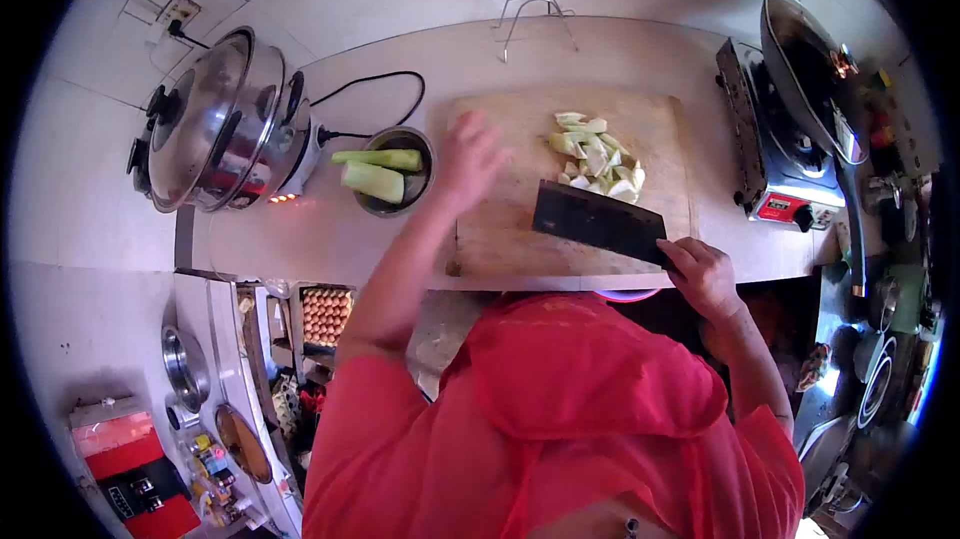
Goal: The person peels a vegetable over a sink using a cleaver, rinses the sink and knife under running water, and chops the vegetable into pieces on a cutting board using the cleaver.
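Observation:
My right hand (703, 276) is wrapped round the handle of a dark, broad-bladed cleaver (598, 225), which lies low over the front part of the wooden cutting board (500, 239). Just beyond the blade is a heap of cut pale green vegetable pieces (605, 161). My left hand (474, 161) is above the board's left edge, smeared by motion, so its fingers are unclear. Beside it on the left stands a metal bowl (428, 184). Two long pale green vegetable pieces (374, 181) lie in the bowl, their ends over its rim.
A steel steamer pot (215, 129) stands at the left with a black cord (400, 75) behind the bowl. On the right, a wok (800, 59) rests on a portable gas stove (770, 159). A wire rack (530, 14) is at the back wall. Eggs (326, 316) sit below the counter.

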A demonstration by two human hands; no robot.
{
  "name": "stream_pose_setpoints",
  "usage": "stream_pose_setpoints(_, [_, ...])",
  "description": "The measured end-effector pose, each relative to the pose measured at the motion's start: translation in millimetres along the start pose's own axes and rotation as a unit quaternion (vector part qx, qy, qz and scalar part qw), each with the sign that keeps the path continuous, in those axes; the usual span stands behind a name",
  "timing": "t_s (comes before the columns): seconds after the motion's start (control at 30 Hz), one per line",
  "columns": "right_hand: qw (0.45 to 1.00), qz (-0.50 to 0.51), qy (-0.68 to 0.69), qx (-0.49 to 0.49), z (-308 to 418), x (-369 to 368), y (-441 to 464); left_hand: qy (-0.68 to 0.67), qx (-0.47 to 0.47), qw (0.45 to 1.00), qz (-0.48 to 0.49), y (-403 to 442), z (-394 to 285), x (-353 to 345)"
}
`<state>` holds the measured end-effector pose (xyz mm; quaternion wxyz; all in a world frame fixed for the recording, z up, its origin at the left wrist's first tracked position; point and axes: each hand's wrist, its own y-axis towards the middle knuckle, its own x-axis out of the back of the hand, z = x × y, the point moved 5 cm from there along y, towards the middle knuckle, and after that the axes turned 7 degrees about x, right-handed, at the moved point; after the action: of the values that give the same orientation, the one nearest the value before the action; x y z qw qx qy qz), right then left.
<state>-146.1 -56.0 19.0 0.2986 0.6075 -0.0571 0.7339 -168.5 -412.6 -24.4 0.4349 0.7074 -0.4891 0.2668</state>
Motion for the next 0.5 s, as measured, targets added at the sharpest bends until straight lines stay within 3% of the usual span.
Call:
stream_pose_setpoints(0.1, [0.995, 0.0, 0.056, -0.077, -3, -13, 0, 0.138, 0.113, 0.984, 0.002, -14, 87, 62])
stream_pose_setpoints(0.13, [0.995, -0.005, 0.067, -0.08, -2, -16, 2, 0.242, 0.14, 0.96, 0.01, -26, 118, 70])
stream_pose_setpoints(0.2, [0.992, -0.011, 0.09, -0.087, 2, -22, 7, 0.313, 0.146, 0.934, 0.096, -44, 133, 85])
stream_pose_setpoints(0.43, [0.979, 0.028, 0.169, -0.111, 17, -44, 30, 0.455, 0.021, 0.864, 0.215, -42, 149, 55])
stream_pose_setpoints(0.5, [0.972, 0.041, 0.199, -0.118, 23, -48, 35, 0.431, 0.046, 0.877, 0.207, -39, 141, 63])
